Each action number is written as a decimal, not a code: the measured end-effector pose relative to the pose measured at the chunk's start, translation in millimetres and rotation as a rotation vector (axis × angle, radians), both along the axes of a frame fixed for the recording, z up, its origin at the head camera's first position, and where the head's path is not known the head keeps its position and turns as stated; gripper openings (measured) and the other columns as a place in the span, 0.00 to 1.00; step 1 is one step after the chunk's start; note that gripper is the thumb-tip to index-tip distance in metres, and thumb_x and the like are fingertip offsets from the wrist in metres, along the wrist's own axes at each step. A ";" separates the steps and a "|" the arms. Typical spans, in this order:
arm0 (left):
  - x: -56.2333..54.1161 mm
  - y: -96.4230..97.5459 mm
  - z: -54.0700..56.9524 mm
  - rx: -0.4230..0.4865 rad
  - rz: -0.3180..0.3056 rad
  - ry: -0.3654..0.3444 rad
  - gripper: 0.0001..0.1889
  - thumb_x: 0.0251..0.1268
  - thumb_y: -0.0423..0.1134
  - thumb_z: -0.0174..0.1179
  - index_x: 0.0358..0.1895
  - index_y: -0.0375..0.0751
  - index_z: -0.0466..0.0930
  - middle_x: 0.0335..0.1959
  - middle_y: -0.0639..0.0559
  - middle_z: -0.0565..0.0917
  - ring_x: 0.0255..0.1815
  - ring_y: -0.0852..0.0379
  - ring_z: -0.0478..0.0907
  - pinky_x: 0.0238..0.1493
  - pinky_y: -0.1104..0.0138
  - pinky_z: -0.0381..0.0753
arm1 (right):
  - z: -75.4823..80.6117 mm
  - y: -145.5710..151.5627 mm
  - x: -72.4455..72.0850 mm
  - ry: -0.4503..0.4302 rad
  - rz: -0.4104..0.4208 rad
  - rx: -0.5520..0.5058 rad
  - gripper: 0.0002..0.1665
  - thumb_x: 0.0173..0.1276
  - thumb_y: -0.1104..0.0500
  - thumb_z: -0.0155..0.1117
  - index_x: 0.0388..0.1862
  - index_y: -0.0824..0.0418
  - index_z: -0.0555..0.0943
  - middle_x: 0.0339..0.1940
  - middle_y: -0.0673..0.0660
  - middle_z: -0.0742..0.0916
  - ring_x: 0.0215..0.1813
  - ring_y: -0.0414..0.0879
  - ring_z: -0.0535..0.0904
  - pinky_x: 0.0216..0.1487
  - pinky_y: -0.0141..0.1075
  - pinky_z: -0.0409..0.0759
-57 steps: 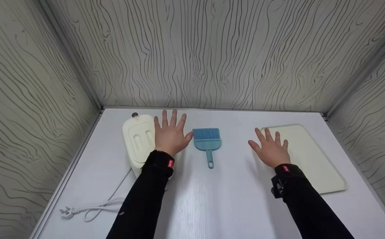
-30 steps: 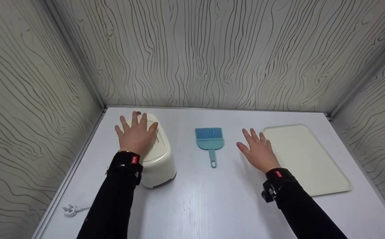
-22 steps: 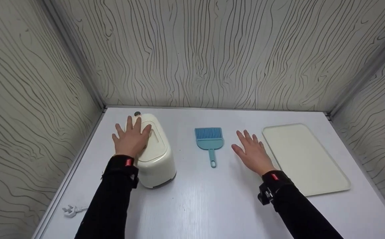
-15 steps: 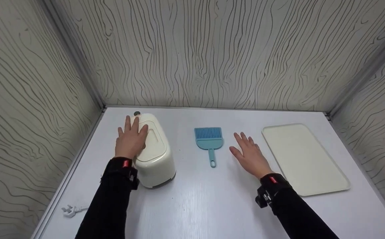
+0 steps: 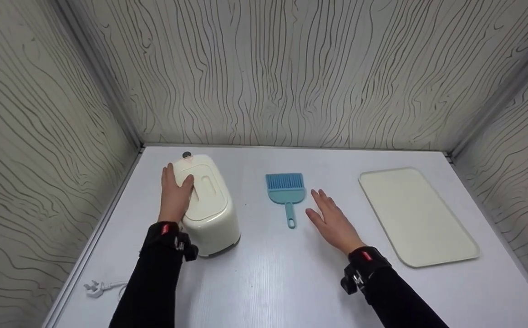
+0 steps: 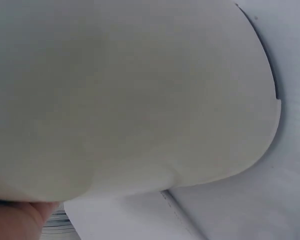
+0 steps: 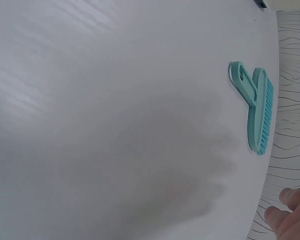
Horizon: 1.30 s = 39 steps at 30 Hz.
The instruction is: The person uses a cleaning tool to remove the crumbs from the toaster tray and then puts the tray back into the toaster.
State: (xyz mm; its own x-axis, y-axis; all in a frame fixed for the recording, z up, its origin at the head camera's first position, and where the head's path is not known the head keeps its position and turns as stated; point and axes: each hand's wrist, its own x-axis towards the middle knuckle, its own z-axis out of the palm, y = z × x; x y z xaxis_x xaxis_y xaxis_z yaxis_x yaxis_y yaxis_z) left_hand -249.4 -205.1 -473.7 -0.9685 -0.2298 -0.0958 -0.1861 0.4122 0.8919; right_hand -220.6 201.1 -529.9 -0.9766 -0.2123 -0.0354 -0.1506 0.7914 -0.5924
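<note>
R hand (image 5: 334,228), right of toaster-like appliance (image 5: 214,216), moved in twd it; fingers straight, empty. L hand (image 5: 173,196) slid from appliance's top to its left side, fingers straight; appliance, unmoved, prob. the item in work. Right of appliance: hand brush (image 5: 286,196), untouched.

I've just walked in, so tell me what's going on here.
A person's left hand is at the left edge of a cream, rounded plastic-looking box, its thumb over the top. The right hand is above the smooth white table, fingers extended and holding nothing, near a blue plastic brush with a short handle, which lies with its bristles away from the person. A cream rectangular tray lies farther right, untouched.
</note>
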 end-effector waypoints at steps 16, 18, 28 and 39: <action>5.2 1.5 -2.8 0.221 0.108 -0.082 0.47 0.78 0.58 0.48 0.83 0.48 0.26 0.85 0.44 0.37 0.85 0.47 0.38 0.83 0.57 0.41 | -27.7 -41.9 23.2 -0.105 -0.082 -0.280 0.41 0.82 0.40 0.48 0.84 0.55 0.53 0.80 0.63 0.66 0.79 0.61 0.62 0.77 0.60 0.61; 5.2 3.0 -3.4 0.223 0.116 -0.074 0.46 0.78 0.57 0.48 0.83 0.47 0.27 0.85 0.43 0.38 0.85 0.47 0.38 0.83 0.57 0.40 | -30.9 -47.8 27.4 -0.125 -0.082 -0.319 0.41 0.82 0.40 0.48 0.84 0.57 0.54 0.78 0.64 0.70 0.77 0.61 0.66 0.75 0.60 0.64; 6.5 9.6 -5.4 0.218 0.146 -0.057 0.46 0.78 0.57 0.47 0.83 0.46 0.28 0.85 0.43 0.38 0.85 0.48 0.37 0.83 0.58 0.40 | -35.1 -85.5 46.4 -0.262 -0.085 -0.583 0.45 0.80 0.34 0.49 0.81 0.64 0.60 0.69 0.65 0.79 0.70 0.58 0.77 0.71 0.52 0.74; 6.6 12.0 -5.6 0.217 0.157 -0.041 0.45 0.79 0.56 0.47 0.83 0.45 0.27 0.85 0.42 0.39 0.85 0.47 0.39 0.83 0.58 0.41 | -40.3 -121.4 62.1 -0.507 -0.146 -0.976 0.53 0.80 0.34 0.48 0.80 0.76 0.51 0.73 0.73 0.73 0.74 0.60 0.70 0.71 0.45 0.74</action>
